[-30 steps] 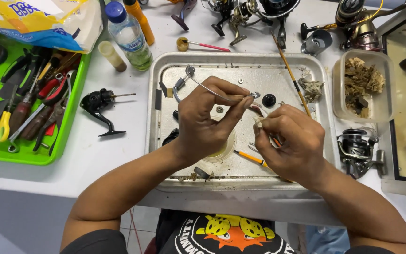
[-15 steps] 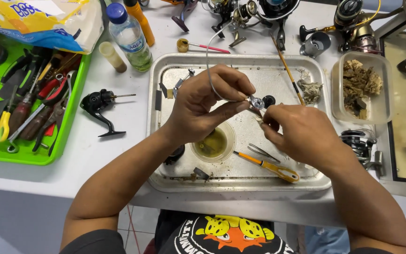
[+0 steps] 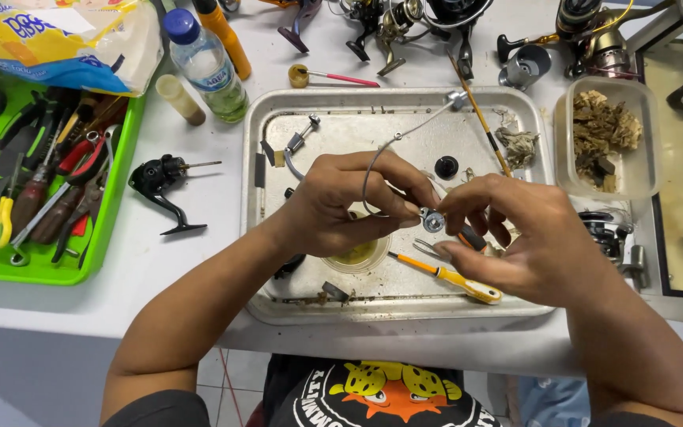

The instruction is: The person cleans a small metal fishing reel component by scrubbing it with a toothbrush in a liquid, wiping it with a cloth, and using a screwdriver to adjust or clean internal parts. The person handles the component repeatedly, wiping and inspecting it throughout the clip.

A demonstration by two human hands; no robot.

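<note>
Both hands over metal tray. Left hand pinches wire bail arm; right hand grips small round metal part at the wire's lower end. Fingers hide the joint. Yellow-handled screwdriver on tray, tip hidden under right hand.

A single head-worn camera looks steeply down from close above onto the white worktable, the metal tray centred, forearms entering from below.
</note>
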